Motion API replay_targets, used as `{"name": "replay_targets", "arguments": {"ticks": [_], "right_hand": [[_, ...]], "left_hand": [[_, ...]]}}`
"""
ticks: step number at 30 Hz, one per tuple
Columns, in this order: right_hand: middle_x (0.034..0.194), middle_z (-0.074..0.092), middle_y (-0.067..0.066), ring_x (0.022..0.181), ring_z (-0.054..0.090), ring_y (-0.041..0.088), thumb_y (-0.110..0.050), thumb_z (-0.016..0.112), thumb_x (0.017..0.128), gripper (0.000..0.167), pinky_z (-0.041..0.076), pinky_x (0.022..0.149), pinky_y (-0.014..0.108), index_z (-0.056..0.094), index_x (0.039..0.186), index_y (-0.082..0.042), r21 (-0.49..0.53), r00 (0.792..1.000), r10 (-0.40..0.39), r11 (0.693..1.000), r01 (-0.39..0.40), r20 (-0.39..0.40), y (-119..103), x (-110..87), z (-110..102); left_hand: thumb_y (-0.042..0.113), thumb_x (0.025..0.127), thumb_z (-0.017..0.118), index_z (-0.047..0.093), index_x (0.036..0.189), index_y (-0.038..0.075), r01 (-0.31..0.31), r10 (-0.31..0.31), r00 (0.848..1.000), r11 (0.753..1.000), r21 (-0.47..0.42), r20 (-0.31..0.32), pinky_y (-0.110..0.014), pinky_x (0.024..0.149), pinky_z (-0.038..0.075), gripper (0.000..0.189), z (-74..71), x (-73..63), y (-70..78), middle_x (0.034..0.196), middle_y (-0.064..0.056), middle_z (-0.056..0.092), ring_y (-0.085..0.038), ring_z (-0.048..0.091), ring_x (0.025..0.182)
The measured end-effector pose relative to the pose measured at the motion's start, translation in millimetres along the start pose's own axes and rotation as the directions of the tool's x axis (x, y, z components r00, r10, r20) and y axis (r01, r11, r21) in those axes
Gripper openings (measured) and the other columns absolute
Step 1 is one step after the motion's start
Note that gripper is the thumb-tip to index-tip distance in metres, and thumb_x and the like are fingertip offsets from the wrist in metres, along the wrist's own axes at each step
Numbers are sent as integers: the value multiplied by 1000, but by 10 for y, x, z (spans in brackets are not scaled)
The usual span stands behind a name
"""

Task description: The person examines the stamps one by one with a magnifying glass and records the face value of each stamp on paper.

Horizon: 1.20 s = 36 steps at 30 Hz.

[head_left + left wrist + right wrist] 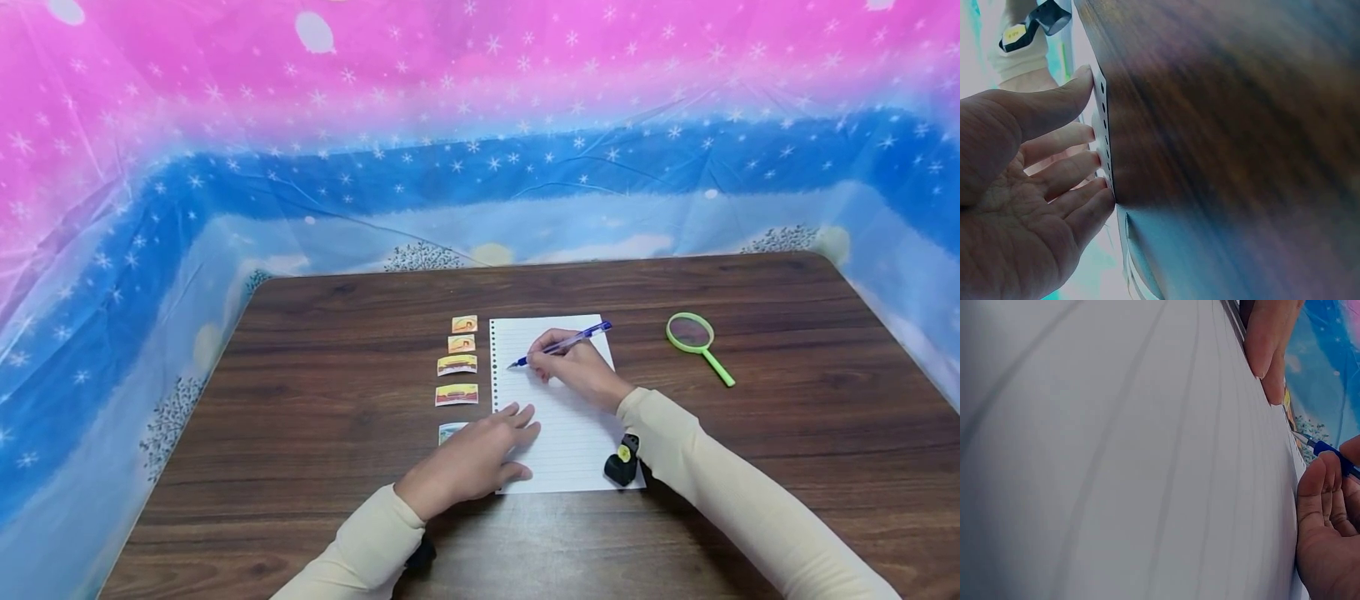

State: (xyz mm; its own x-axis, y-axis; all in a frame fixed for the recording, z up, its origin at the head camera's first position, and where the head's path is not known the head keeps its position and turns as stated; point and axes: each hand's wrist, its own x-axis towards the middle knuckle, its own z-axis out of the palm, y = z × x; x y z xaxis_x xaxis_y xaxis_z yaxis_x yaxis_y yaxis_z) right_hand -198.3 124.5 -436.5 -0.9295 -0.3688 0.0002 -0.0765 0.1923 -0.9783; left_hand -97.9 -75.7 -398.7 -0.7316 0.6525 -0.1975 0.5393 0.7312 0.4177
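Note:
A sheet of lined paper (570,442) with a row of punched holes down its left side lies on the table. My right hand (573,362) pinches a blue pen (573,340) over the upper left of the sheet, its tip close to the lines. In the right wrist view the pen (1329,450) points at the paper's far edge. My left hand (480,454) rests on the lower left part of the sheet with fingers spread; the left wrist view shows its fingertips along the punched edge. No writing is visible on the paper.
Left of the paper, small picture stamps (457,364) stand in a column, the lowest stamp (450,431) partly covered by my left hand. A green magnifying glass (690,333) lies to the right on the dark wooden table (337,375). A patterned cloth (480,167) surrounds the table.

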Motion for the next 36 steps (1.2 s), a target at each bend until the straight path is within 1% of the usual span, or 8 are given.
{"name": "replay_targets", "arguments": {"ticks": [13,23,30,36], "right_hand": [[85,68,12,73,62,18,-9,63,98,9,52,69,26,65,98,-1,-11,1000,14,1000,-14,-18,-24,-8,24],[85,66,10,73,61,18,-7,60,96,8,53,69,27,64,96,-1,13,1000,9,1000,-9,-25,-10,-7,12],[84,67,12,72,61,20,-11,62,97,10,52,69,27,66,95,-1,-20,1000,18,1000,-18,-23,-10,-9,4],[85,68,13,72,62,20,-13,64,97,12,50,69,27,67,96,-1,-27,1000,17,999,-17,-12,-20,-20,-5]], "left_hand": [[27,95,73,57,144,6,-3,3,1000,1000,3,-2,-45,114,37,56,-19,-10,20,155,-13,44,-30,36,147],[26,95,73,56,144,5,-8,8,1000,1000,-5,-1,-44,115,36,56,-13,-2,12,155,-14,44,-30,36,147],[26,95,73,57,144,6,-3,3,1000,1000,-1,2,-44,115,37,56,-19,-10,21,155,-13,44,-30,35,147],[27,95,73,56,145,6,3,-3,1000,1000,-4,5,-45,115,36,56,-19,-10,19,156,-13,43,-30,35,147]]}}
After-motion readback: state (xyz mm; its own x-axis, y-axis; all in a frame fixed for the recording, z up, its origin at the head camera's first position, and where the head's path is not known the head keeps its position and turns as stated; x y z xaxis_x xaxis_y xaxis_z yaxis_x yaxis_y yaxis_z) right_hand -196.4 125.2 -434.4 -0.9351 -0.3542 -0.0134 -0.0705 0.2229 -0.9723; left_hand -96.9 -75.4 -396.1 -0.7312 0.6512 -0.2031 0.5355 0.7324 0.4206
